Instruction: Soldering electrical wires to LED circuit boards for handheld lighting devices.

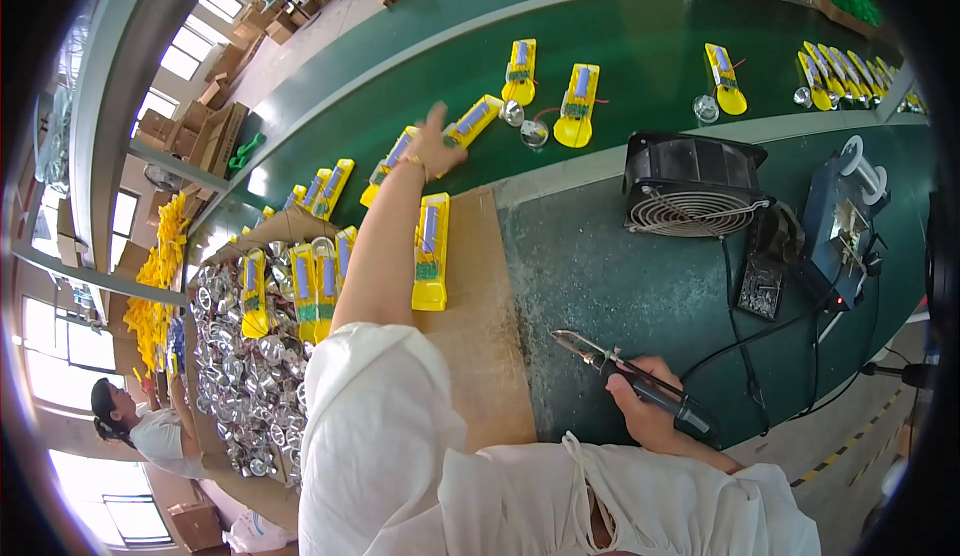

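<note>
Left hand (436,142): arm stretched far fwd, fingers spread apart, touching a long yellow plastic housing w/ blue-green insert (470,122) lying on the dark green conveyor belt (640,66). Right hand (648,398): fingers clamped round the black-handled soldering iron (640,384), tip pointing left, low over the green table (600,276) near its front edge. Between the hands, open table and a brown board (480,336) carrying one more yellow housing (431,253). Left: cardboard box of shiny silver reflector cups (240,376). Right: black fan w/ wire grille (690,191), blue soldering station (840,226), cables crossing the table.
</note>
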A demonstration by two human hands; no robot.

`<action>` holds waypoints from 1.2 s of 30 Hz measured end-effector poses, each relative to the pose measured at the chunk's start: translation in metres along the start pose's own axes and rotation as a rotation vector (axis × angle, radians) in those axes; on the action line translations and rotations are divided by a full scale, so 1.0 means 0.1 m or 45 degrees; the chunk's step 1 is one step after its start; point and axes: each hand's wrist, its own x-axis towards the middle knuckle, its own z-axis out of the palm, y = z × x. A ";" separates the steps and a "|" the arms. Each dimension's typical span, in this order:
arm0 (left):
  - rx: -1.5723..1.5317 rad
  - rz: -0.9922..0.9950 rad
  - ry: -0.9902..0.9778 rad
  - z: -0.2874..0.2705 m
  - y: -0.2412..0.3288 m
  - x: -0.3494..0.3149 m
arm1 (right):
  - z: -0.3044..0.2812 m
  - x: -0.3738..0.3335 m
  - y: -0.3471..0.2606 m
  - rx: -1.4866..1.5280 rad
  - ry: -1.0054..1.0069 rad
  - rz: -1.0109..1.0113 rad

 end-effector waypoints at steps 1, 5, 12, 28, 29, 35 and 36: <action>0.005 0.152 -0.239 -0.09 0.06 -0.13 | 0.00 0.02 0.01 0.003 0.005 -0.007; -0.057 0.067 -0.131 -0.36 0.42 -0.64 | -0.01 -0.02 0.12 -0.013 0.079 0.043; -0.356 0.062 0.043 -0.62 0.78 -2.81 | 0.03 0.05 -0.03 0.086 0.109 0.068; 0.258 -0.304 0.445 -0.60 -0.09 -3.43 | 0.11 -0.21 -0.06 0.122 -0.023 -0.107; 0.146 -0.228 0.534 -0.52 -0.12 -3.44 | 0.12 -0.23 -0.07 0.119 -0.028 -0.104; -0.065 0.281 0.398 -0.53 0.10 -3.98 | 0.11 -0.32 -0.09 0.165 -0.045 -0.081; -0.094 0.278 0.354 -0.52 0.08 -4.06 | 0.13 -0.32 -0.10 0.158 -0.044 -0.069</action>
